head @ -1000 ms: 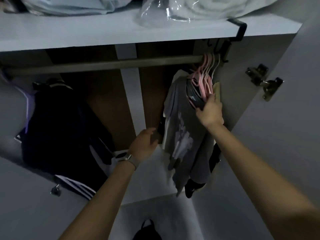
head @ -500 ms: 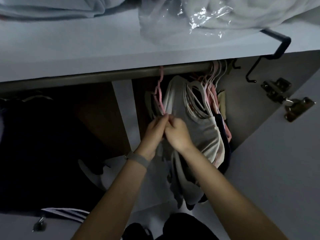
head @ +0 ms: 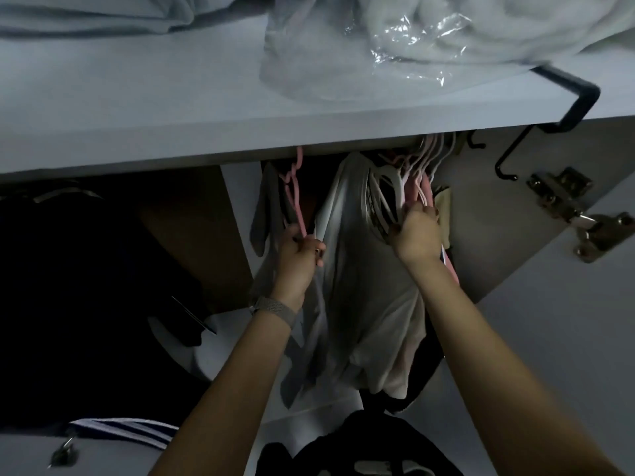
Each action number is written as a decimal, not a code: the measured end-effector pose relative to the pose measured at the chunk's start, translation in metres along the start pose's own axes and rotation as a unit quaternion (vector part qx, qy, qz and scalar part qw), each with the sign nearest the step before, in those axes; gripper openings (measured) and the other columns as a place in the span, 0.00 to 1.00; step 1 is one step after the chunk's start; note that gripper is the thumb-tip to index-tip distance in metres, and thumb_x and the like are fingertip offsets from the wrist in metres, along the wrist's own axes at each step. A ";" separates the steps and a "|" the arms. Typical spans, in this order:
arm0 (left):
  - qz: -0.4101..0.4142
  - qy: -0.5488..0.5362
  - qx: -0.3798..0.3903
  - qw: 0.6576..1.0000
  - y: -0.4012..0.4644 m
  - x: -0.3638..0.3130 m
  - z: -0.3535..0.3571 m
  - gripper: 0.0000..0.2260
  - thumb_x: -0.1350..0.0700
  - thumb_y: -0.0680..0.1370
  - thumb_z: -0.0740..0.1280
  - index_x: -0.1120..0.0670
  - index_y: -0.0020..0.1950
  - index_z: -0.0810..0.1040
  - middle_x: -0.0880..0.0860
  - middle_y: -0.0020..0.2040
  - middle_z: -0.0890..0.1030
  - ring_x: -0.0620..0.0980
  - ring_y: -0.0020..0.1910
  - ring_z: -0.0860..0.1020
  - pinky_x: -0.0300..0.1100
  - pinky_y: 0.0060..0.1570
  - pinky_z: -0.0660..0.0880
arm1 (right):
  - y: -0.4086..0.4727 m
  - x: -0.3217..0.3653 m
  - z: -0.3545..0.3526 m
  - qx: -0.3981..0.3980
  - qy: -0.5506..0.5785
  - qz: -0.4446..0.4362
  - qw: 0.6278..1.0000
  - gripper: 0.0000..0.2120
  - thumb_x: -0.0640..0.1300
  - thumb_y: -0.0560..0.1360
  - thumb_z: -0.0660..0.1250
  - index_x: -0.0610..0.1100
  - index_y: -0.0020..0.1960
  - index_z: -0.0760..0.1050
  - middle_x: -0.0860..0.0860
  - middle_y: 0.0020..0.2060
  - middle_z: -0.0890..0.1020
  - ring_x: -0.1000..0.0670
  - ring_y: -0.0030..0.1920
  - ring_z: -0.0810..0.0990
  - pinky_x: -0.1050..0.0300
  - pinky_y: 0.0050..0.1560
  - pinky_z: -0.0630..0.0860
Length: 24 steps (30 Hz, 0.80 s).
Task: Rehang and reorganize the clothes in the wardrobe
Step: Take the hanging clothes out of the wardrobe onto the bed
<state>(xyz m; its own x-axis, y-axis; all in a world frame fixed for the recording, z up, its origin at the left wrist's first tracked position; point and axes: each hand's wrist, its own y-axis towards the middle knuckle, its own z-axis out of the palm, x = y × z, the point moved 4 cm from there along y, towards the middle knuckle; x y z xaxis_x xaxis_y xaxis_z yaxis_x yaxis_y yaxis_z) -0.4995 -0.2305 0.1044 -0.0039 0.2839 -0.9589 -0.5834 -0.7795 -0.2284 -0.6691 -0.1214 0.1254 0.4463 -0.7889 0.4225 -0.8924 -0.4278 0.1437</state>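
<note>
A pink hanger [head: 294, 197] hangs from the rail just under the shelf, with a grey garment [head: 266, 214] on it. My left hand [head: 298, 255] grips the lower end of that hanger. To its right a light grey T-shirt [head: 364, 297] hangs down. Further right is a tight bunch of pink and white hangers [head: 417, 170]. My right hand [head: 417, 231] grips the bunch at its lower part, by the shirt's collar. The rail itself is mostly hidden by the shelf edge.
The white shelf [head: 171, 132] overhead carries folded bedding and a plastic-wrapped bundle [head: 412, 39]. A black hook [head: 563, 111] clips over its right end. Dark clothes [head: 86, 286] fill the left side. A door hinge [head: 577, 214] sits at right, a dark bag [head: 360, 444] below.
My hands were together at the middle of the clothes; they have spread apart. The left hand drew the pink hanger leftward, the right hand went right to the hanger bunch.
</note>
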 end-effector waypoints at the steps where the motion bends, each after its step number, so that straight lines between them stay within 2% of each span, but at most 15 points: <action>1: 0.023 -0.002 -0.010 1.000 0.001 -0.001 -0.002 0.15 0.65 0.80 0.56 0.52 0.65 0.64 0.49 0.42 0.74 0.44 0.33 0.72 0.31 0.27 0.71 | 0.002 0.007 0.002 0.008 0.009 -0.007 1.000 0.20 0.38 0.74 0.67 0.34 0.63 0.68 0.36 0.63 0.71 0.36 0.60 0.74 0.52 0.56 0.71; 3: 0.055 0.006 -0.017 0.998 0.003 -0.002 -0.006 0.18 0.69 0.80 0.55 0.48 0.60 0.62 0.48 0.43 0.75 0.44 0.34 0.74 0.32 0.28 0.72 | -0.004 0.021 0.005 0.038 0.034 -0.024 0.998 0.18 0.38 0.73 0.68 0.36 0.60 0.69 0.37 0.60 0.71 0.34 0.55 0.76 0.50 0.53 0.73; 7: 0.068 0.113 0.015 0.991 0.012 0.001 -0.012 0.15 0.65 0.81 0.52 0.48 0.51 0.74 0.52 0.48 0.75 0.43 0.31 0.71 0.28 0.31 0.70 | -0.037 0.052 0.015 0.031 0.083 -0.068 0.994 0.20 0.39 0.72 0.67 0.40 0.63 0.70 0.40 0.58 0.71 0.36 0.52 0.77 0.50 0.52 0.74; 10: 0.075 0.153 0.044 0.984 0.016 0.000 -0.012 0.16 0.64 0.81 0.53 0.50 0.57 0.76 0.50 0.46 0.75 0.42 0.33 0.71 0.26 0.36 0.70 | -0.050 0.072 0.017 0.014 0.094 -0.099 0.991 0.21 0.37 0.71 0.67 0.40 0.63 0.70 0.41 0.58 0.73 0.38 0.53 0.77 0.54 0.48 0.73; 13: 0.081 0.181 0.073 0.977 0.015 -0.001 -0.011 0.14 0.62 0.82 0.55 0.56 0.64 0.74 0.49 0.38 0.75 0.41 0.34 0.72 0.24 0.36 0.69 | -0.050 0.084 0.017 0.015 0.099 -0.097 0.990 0.13 0.38 0.70 0.68 0.39 0.54 0.73 0.41 0.52 0.76 0.39 0.51 0.78 0.57 0.43 0.68; 14: 0.082 0.184 0.080 0.976 0.014 -0.001 -0.010 0.14 0.62 0.82 0.55 0.58 0.65 0.74 0.48 0.38 0.75 0.39 0.33 0.72 0.24 0.36 0.69 | -0.049 0.090 0.016 0.019 0.070 -0.099 0.992 0.11 0.40 0.70 0.68 0.39 0.52 0.73 0.42 0.50 0.77 0.40 0.53 0.77 0.58 0.44 0.67; 16: 0.087 0.185 0.090 0.975 0.012 -0.003 -0.009 0.15 0.64 0.82 0.54 0.59 0.66 0.73 0.47 0.38 0.76 0.35 0.30 0.73 0.24 0.35 0.69 | -0.046 0.101 0.014 0.056 -0.064 -0.107 0.991 0.12 0.44 0.70 0.68 0.42 0.52 0.75 0.43 0.50 0.79 0.40 0.60 0.72 0.54 0.51 0.67; 18: 0.086 0.177 0.097 0.976 0.012 -0.004 -0.008 0.16 0.66 0.81 0.52 0.60 0.67 0.72 0.47 0.38 0.76 0.33 0.29 0.73 0.24 0.36 0.69 | -0.043 0.109 0.014 0.146 -0.127 -0.098 0.976 0.13 0.46 0.72 0.68 0.43 0.54 0.76 0.43 0.50 0.80 0.42 0.60 0.72 0.53 0.52 0.69; 20: 0.104 0.163 0.091 0.977 0.010 -0.007 -0.010 0.19 0.66 0.81 0.53 0.55 0.71 0.67 0.47 0.47 0.77 0.36 0.38 0.74 0.26 0.40 0.70 | -0.042 0.111 0.019 0.241 -0.065 -0.095 0.964 0.08 0.45 0.73 0.65 0.42 0.50 0.77 0.43 0.43 0.78 0.44 0.48 0.78 0.57 0.41 0.72; 22: 0.158 0.147 0.077 0.973 0.008 -0.010 -0.017 0.25 0.69 0.79 0.55 0.49 0.73 0.60 0.45 0.56 0.74 0.38 0.48 0.77 0.29 0.47 0.73 | -0.039 0.104 0.026 0.288 0.107 -0.038 0.951 0.07 0.42 0.76 0.60 0.41 0.47 0.76 0.43 0.38 0.79 0.47 0.35 0.78 0.59 0.31 0.74; 24: 0.152 0.131 0.049 0.978 0.006 -0.009 -0.028 0.27 0.69 0.79 0.57 0.48 0.73 0.57 0.46 0.54 0.75 0.36 0.46 0.77 0.30 0.45 0.75 | -0.043 0.099 0.034 0.304 0.283 0.061 0.908 0.08 0.42 0.80 0.57 0.41 0.55 0.72 0.43 0.40 0.80 0.47 0.32 0.78 0.57 0.31 0.79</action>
<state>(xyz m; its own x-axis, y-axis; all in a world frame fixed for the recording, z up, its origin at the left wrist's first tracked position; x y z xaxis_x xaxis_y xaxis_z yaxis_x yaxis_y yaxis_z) -0.4803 -0.2536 0.1064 0.0118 -0.1169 -0.9931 -0.6624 -0.7449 0.0798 -0.5842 -0.1963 0.1311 0.0870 -0.5677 0.8186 -0.6545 -0.6521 -0.3826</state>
